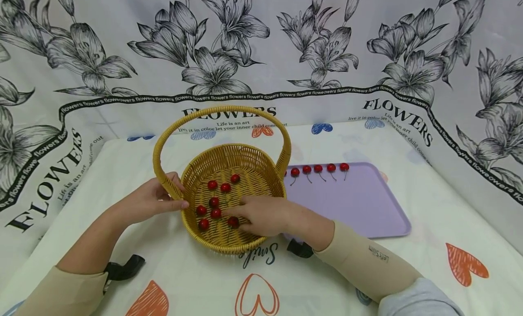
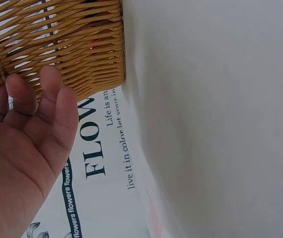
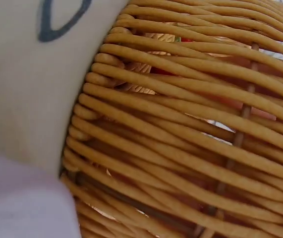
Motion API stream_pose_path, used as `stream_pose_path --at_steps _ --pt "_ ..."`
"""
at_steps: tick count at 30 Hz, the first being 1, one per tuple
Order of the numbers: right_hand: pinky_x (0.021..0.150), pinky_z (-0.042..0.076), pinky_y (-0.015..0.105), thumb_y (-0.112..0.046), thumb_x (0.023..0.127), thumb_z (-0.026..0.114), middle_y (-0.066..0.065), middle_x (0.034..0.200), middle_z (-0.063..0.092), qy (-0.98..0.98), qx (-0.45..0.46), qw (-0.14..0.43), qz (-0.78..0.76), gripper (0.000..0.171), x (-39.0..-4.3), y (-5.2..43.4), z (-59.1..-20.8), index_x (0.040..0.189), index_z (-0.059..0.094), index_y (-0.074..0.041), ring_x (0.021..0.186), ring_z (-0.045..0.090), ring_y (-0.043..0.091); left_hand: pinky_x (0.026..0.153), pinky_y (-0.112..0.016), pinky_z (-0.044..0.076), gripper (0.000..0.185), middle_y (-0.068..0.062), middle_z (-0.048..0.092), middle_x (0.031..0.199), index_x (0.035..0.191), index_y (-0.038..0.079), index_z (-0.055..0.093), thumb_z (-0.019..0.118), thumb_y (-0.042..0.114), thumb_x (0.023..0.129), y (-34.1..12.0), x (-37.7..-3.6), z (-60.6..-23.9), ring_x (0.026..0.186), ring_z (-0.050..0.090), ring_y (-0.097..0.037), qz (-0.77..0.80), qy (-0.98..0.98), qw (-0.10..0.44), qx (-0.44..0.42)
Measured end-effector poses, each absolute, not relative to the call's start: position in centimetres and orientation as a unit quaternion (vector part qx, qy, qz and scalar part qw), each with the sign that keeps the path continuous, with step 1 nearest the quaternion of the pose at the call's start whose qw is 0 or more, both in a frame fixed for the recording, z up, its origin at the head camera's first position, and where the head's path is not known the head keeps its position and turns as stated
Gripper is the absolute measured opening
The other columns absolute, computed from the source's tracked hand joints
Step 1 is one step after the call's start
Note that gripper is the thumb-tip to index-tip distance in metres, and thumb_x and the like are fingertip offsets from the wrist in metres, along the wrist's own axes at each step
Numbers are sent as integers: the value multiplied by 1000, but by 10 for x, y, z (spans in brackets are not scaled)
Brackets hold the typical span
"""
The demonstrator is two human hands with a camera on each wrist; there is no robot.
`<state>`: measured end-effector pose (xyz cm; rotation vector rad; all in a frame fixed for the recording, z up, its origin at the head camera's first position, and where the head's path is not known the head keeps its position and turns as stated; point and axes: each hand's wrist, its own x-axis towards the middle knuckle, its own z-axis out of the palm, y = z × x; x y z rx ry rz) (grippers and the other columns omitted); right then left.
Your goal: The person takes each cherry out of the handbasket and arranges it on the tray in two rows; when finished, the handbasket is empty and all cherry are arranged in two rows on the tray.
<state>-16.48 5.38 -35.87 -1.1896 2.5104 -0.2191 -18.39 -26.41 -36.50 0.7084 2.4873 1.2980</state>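
Observation:
A yellow wicker basket (image 1: pixel 229 149) with a tall hoop handle stands mid-table, holding several red cherries (image 1: pixel 212 185). My left hand (image 1: pixel 177 194) lies against the basket's left rim by the handle's foot. In the left wrist view its straight fingers (image 2: pixel 37 89) touch the woven wall (image 2: pixel 77 44). My right hand (image 1: pixel 234 219) reaches into the basket from the right, and its thumb and forefinger pinch a cherry (image 1: pixel 233 222) on the bottom. The right wrist view is filled by the basket's wall (image 3: pixel 191 148), and the hand itself is hidden there.
A lilac tray (image 1: pixel 367 207) lies right of the basket, with several stemmed cherries (image 1: pixel 318 169) in a row along its far edge. The table has a cream cloth printed with hearts (image 1: pixel 466 264). A flower-print sheet (image 1: pixel 327 48) hangs behind and at both sides.

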Motion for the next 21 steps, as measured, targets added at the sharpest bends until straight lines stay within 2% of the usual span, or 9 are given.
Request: stream_pose_path --at_steps 4,7,13,17,21 --pt "83 48 26 -27 103 65 -7 108 64 870 -437 198 -111 34 -168 54 -360 137 67 -21 92 55 10 80 -33 54 25 -8 68 99 101 6 57 79 13 92 -264 -183 -365 96 66 -21 446 852 123 246" --pt "76 47 24 -25 100 70 -13 95 64 869 -426 210 -139 23 -168 53 -360 121 75 -19 84 56 8 80 -33 54 26 -8 68 99 101 6 57 79 13 91 -265 -183 -365 96 66 -22 447 851 124 248" --pt "72 48 24 -24 95 76 -13 87 63 872 -414 202 -165 12 -169 53 -357 106 76 -18 80 57 7 80 -33 54 25 -8 68 99 101 6 57 79 12 91 -266 -183 -364 95 67 -21 447 850 121 251" --pt "69 48 23 -18 92 76 -10 86 64 865 -413 184 -217 14 -171 59 -353 104 70 -18 77 56 7 80 -32 54 25 -8 69 99 101 6 57 79 13 91 -266 -182 -364 96 66 -21 447 851 123 249" --pt "69 48 25 -11 89 74 -6 88 63 847 -422 170 -274 25 -175 71 -345 113 68 -16 77 55 10 81 -33 54 26 -8 69 100 102 5 57 79 15 92 -266 -184 -364 98 65 -22 443 853 128 246"
